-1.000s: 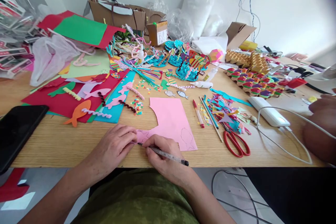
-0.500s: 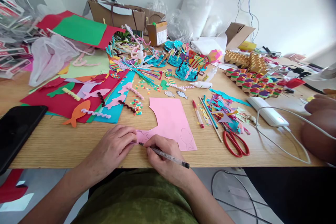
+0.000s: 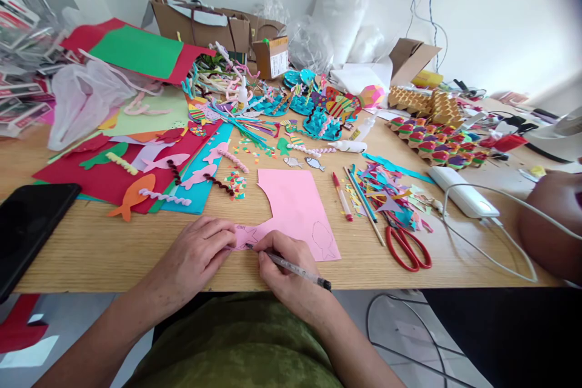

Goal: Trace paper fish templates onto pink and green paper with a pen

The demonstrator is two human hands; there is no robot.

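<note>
A sheet of pink paper (image 3: pixel 297 197) with a cut-out left side lies in front of me. My right hand (image 3: pixel 291 267) is closed around a clear-barrelled pen with a black end cap (image 3: pixel 291 265), its tip on the narrow left strip of the sheet. Pencil-thin outlines of fish show on that strip and in the lower right corner. My left hand (image 3: pixel 200 248), fingers together and curled, grips the strip's left end against the table; its fingertips partly cover the drawing.
Red-handled scissors (image 3: pixel 408 248), a red pen (image 3: pixel 342 197) and paper scraps (image 3: pixel 391 191) lie to the right. A white power bank (image 3: pixel 464 193) trails a cable. Cut-out paper fish (image 3: pixel 133 196) and a black phone (image 3: pixel 36 230) are left. Another person's arm (image 3: pixel 550 224) rests at far right.
My right hand and the pen tip have shifted slightly right along the pink strip. My left hand stays on the paper's end.
</note>
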